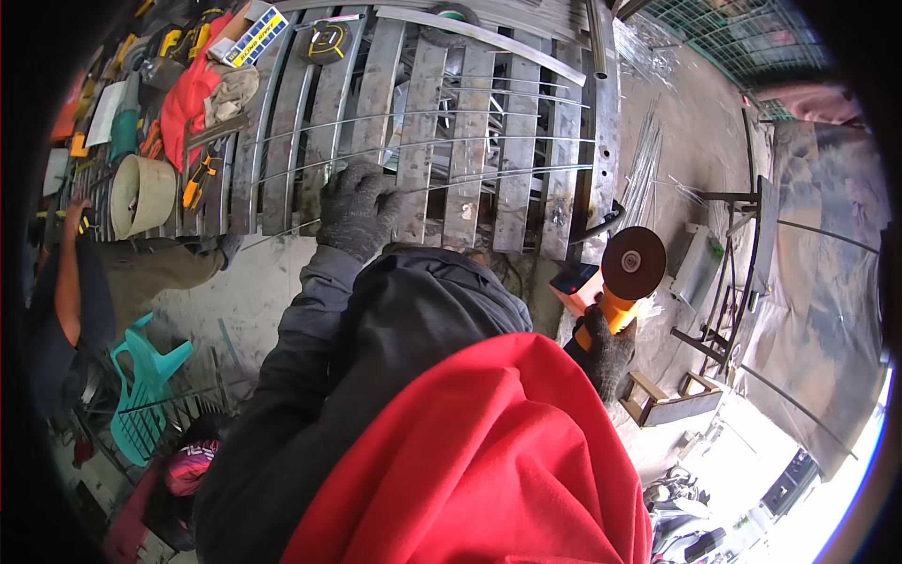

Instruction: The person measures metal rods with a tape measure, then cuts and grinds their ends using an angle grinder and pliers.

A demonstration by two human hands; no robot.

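Observation:
My left hand [359, 211], in a dark grey knit glove, lies at the near edge of the slatted metal table [412, 160]. Its fingers are curled over thin metal rods [498, 176] that run to the right across the slats. Off the table's right end, my right hand [606, 352], also gloved, is wrapped round the yellow body of an angle grinder [618, 312]. The grinder's brown disc [633, 263] faces up toward me, apart from the rods. More thin rods [470, 143] lie roughly parallel farther up the slats.
A tape measure [327, 41], pliers [199, 180] and a cream bucket [143, 195] sit on the table's left part. A person [70, 282] stands at the far left, near a teal plastic chair [141, 395]. Loose rods [644, 155] lie on the floor at right, near a metal frame [669, 399].

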